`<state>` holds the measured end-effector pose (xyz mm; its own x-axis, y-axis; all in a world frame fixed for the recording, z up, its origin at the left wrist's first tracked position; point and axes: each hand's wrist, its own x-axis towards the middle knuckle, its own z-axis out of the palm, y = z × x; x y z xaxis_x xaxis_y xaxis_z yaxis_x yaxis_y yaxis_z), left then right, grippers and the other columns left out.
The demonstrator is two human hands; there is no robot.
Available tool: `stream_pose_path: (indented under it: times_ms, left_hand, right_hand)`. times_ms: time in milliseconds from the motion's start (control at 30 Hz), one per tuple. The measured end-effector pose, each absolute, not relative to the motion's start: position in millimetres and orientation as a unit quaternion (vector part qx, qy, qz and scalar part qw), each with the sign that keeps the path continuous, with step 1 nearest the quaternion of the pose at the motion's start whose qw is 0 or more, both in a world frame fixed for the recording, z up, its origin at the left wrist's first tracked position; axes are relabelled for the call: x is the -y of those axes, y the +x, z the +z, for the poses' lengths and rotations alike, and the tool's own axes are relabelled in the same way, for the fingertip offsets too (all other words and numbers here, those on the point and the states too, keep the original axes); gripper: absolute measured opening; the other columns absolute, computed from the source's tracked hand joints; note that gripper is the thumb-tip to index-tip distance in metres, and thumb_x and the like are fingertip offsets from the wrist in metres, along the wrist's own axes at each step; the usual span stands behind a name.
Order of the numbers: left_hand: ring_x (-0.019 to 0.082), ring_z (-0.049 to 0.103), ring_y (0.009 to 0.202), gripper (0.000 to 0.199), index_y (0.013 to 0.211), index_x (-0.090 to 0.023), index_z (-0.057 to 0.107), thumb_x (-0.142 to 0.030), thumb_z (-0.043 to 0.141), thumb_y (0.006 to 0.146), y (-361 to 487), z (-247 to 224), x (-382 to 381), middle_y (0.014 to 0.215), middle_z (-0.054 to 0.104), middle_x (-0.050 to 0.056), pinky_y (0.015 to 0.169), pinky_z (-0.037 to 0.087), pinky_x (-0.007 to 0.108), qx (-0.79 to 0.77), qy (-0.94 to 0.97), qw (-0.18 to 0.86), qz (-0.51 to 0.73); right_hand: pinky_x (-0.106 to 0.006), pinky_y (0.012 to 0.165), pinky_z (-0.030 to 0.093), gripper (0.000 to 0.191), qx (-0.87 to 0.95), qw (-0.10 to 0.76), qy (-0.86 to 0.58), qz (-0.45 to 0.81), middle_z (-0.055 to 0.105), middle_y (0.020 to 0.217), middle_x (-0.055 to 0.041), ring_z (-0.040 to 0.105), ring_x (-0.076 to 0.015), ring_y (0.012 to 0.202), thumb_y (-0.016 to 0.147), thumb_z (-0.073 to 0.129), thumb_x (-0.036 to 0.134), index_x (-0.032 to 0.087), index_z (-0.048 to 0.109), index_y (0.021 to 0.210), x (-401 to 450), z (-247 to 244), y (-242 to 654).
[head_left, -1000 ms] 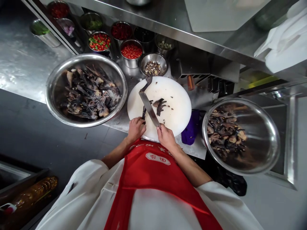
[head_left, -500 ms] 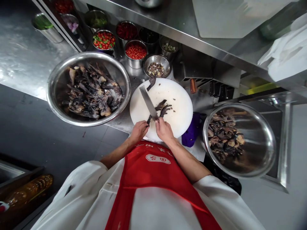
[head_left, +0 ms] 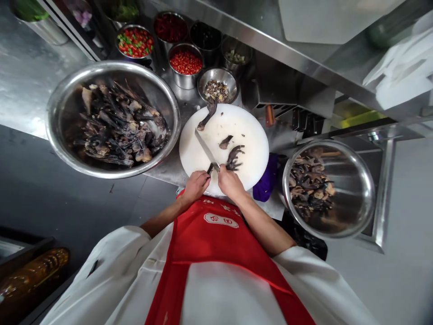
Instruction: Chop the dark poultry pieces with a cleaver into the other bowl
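Note:
My right hand (head_left: 231, 183) is closed round the handle of a knife (head_left: 207, 150), a cleaver by its broad blade, which slants up and left over the round white cutting board (head_left: 255, 149). My left hand (head_left: 196, 185) pinches a dark poultry foot (head_left: 210, 169) at the board's near edge, right by the blade; most of it is hidden by the fingers. A cut-off dark clawed foot (head_left: 234, 158) lies just beyond my right hand, with a smaller dark piece (head_left: 225, 142) above it. Another dark poultry foot (head_left: 207, 115) rests across the board's far left edge.
At left stands a large steel basin (head_left: 54, 135) heaped with dark poultry feet; a second steel basin (head_left: 363, 180) at right holds cut pieces. Behind the board are a small steel bowl (head_left: 230, 80) and pots of chopped chillies (head_left: 186, 62). A knife rack (head_left: 275, 97) and steel shelf (head_left: 243, 34) border the back.
The blade has turned more edge-on and come away from the pieces. The clawed foot and smaller piece now lie apart on the board. The whole view has shifted slightly.

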<state>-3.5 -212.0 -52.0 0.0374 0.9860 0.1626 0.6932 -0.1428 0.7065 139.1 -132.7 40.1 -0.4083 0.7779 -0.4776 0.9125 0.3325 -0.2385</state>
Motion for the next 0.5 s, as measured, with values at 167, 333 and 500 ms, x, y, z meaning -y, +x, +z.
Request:
stream_pose_path:
  times_ms: [167, 333, 500]
  left_hand:
    - [0.021, 0.059, 0.098, 0.020, 0.101, -0.019, 0.064, -0.032, 0.051, 0.092, -3.3, -43.0, 210.7, 0.104, 0.064, 0.010, 0.087, 0.046, 0.038, -0.631, 0.694, 0.210, 0.275]
    - [0.017, 0.060, 0.090, 0.018, 0.101, -0.018, 0.062, -0.029, 0.051, 0.092, -4.4, -27.5, 163.6, 0.104, 0.057, 0.009, 0.085, 0.048, 0.031, -0.659, 0.631, 0.269, 0.308]
    - [0.025, 0.053, 0.111, 0.022, 0.107, -0.016, 0.060, -0.026, 0.048, 0.091, -32.2, 2.6, 59.6, 0.113, 0.056, 0.013, 0.098, 0.041, 0.039, -0.736, 0.592, 0.164, 0.286]
  right_hand:
    - [-0.030, 0.066, 0.041, 0.022, -0.807, 0.096, 0.526, -0.252, 0.070, 0.084, -0.0124, 0.066, -0.0263, 0.077, 0.096, 0.037, 0.027, 0.017, 0.050, 0.110, 114.6, 53.9, 154.7]
    - [-0.030, 0.064, 0.042, 0.029, -0.736, -0.070, 0.620, -0.262, 0.069, 0.083, -0.0105, 0.065, -0.0260, 0.076, 0.096, 0.035, 0.042, 0.019, 0.050, 0.105, 112.5, 75.4, 199.5]
    - [-0.029, 0.060, 0.042, 0.028, -0.696, -0.074, 0.622, -0.350, 0.066, 0.072, -0.0055, 0.063, -0.0228, 0.068, 0.093, 0.040, 0.045, 0.020, 0.053, 0.098, 142.6, 83.9, 251.2]
